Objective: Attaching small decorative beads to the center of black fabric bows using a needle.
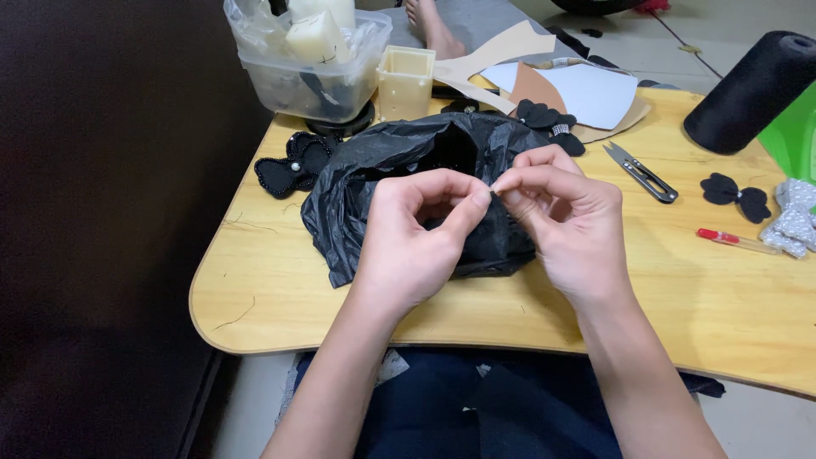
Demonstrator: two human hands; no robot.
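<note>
**Fingertips meeting over the black bag**

We are pinching something tiny between both grips: left hand (416, 234) and right hand (565, 225) closing thumb on forefinger, tips touching, above the crumpled black plastic bag (382, 187) lying mid-surface (272, 289). Thread snips (642, 172) are lying just right.

A crumpled black plastic bag (382, 183) lies mid-table; a clear lidless tub (310, 81) stands behind it.

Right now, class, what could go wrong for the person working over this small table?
1. Both hands, left hand and right hand, pinch something tiny over the black plastic bag; dropped, it could vanish in the folds.
2. The thread snips lie near the right hand; a careless reach might catch them.
</note>
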